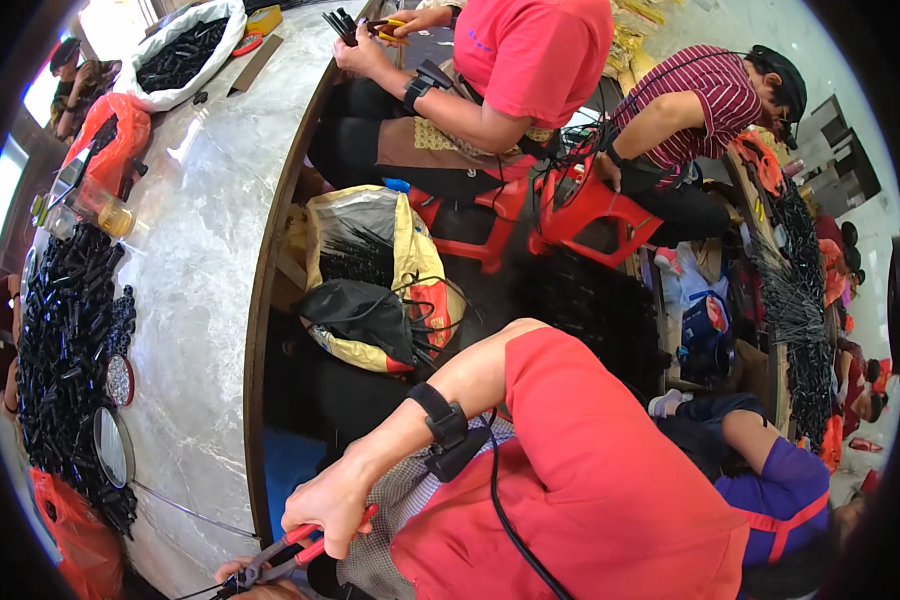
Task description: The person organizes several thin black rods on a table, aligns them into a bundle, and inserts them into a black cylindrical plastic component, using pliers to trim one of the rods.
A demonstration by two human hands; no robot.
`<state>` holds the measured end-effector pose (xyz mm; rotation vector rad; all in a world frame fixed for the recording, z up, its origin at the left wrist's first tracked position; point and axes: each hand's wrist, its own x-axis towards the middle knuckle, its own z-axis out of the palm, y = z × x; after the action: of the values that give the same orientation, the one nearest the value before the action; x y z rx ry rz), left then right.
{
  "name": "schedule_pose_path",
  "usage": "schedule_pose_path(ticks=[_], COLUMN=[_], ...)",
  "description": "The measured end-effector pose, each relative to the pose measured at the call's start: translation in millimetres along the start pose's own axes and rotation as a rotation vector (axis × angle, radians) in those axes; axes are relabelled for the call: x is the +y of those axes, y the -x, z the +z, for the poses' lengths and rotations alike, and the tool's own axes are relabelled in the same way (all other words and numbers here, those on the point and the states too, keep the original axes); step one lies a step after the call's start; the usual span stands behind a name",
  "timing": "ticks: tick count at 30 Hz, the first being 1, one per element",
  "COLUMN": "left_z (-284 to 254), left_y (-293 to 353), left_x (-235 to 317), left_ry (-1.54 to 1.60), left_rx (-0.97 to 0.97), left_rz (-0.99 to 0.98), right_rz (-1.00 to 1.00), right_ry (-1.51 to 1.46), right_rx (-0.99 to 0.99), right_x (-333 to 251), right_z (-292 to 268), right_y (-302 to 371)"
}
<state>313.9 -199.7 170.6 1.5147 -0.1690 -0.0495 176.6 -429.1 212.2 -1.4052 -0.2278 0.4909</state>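
Red-handled pliers (pixel 288 548) in right hand (pixel 332 500), yellow sack (pixel 380 280) beside table (pixel 205 290)

Grey marbled table (pixel 205 250), red-handled pliers (pixel 290 548), black parts heap (pixel 65 350), red stools (pixel 570 215), yellow sack (pixel 410 260)

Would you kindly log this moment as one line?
right hand: grips red-handled pliers | left hand: at the tool's tip, grip unclear | beside: marble table
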Motion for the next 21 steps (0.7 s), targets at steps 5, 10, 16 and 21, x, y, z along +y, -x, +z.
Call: schedule_pose_path(ticks=[5,10,16,21], left_z=[10.4,-24.4,6.8,43.4], left_y=[-5.4,-15.0,25.1,29.9], left_x=[-0.3,-8.2,-4.5,24.4], left_ry=[0.074,0.081,0.283,0.071], left_rx=[-0.063,-0.128,-0.088,-0.137], left_rz=[0.023,0.054,0.033,0.103], right_rz=[-0.017,-0.047,-0.073,0.162], right_ry=[0.06,0.066,0.226,0.268], right_rx=[0.026,-0.024,0.068,-0.063], right_x=[-0.3,-3.7,-11.2,-36.7], right_z=[-1.9,2.2,1.2,-0.5], right_y=[3.9,-0.4,16.0,27.7])
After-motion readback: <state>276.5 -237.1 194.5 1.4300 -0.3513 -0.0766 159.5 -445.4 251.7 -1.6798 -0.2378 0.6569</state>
